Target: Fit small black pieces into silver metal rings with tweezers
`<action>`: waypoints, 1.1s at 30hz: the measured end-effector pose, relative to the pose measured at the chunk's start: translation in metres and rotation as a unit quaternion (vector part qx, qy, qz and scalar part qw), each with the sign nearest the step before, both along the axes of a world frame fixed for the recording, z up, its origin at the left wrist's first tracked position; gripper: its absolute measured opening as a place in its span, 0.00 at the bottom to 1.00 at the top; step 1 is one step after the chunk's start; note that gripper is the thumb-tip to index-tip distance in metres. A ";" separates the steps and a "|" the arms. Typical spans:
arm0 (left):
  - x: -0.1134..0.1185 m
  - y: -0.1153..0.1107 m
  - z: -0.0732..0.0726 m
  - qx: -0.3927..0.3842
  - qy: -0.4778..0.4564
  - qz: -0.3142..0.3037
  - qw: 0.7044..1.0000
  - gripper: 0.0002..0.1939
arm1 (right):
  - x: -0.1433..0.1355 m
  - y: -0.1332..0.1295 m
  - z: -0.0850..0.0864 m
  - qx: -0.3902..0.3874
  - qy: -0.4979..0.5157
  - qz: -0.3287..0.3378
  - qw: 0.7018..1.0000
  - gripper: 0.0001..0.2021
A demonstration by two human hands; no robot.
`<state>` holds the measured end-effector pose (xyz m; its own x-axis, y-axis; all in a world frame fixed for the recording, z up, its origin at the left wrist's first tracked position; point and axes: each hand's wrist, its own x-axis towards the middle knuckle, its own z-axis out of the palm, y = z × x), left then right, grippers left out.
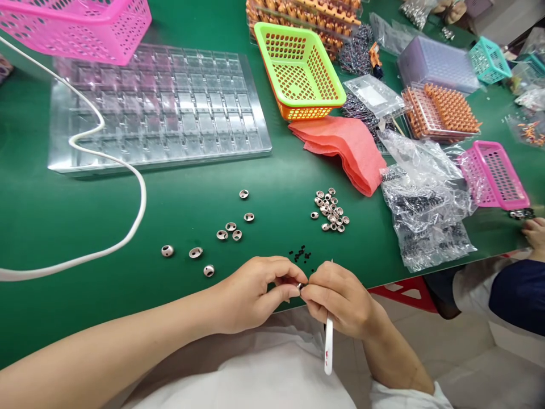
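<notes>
Near the table's front edge, my left hand (pixel 255 292) pinches a small metal ring-like part (pixel 300 286) between thumb and fingers. My right hand (pixel 340 295) meets it there, fingers closed around a white-handled tool (pixel 328 346) whose handle points down; its thin tip is mostly hidden. Just beyond the fingers lie tiny black pieces (pixel 302 253). A cluster of silvery cup-shaped parts (pixel 330 210) sits farther back on the right. More such parts are spread out to the left, among them one oval part (pixel 196 253) and a group in the middle (pixel 230 226).
A clear compartment tray (pixel 170 108) lies at the back left, under a pink basket (pixel 85 28). A white cable (pixel 140 193) curves across the left. Behind are a green basket (pixel 298 71), red cloth (pixel 344 147) and plastic bags (pixel 426 210). Another person's hand (pixel 535 236) shows far right.
</notes>
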<state>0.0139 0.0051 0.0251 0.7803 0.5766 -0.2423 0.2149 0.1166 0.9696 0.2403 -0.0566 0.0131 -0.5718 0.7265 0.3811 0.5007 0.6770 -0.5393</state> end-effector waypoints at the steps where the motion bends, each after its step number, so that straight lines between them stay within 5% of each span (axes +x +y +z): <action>1: 0.000 0.000 0.000 -0.013 -0.001 0.001 1.000 0.09 | 0.000 -0.001 -0.001 0.003 0.012 -0.006 1.000 0.11; 11: 0.001 -0.002 -0.004 -0.060 -0.022 0.060 0.996 0.09 | -0.012 -0.009 0.000 0.047 0.053 -0.117 0.991 0.14; 17: 0.003 -0.003 -0.005 -0.045 -0.024 0.082 0.995 0.09 | -0.014 -0.010 -0.007 0.058 0.015 -0.121 0.991 0.18; 24: 0.002 -0.002 -0.007 0.028 0.004 0.095 0.995 0.09 | -0.017 -0.005 -0.007 0.078 -0.031 -0.112 0.990 0.16; 33: 0.001 -0.001 -0.012 0.174 0.029 0.050 0.983 0.11 | -0.022 0.005 -0.014 -0.040 0.015 -0.106 0.993 0.08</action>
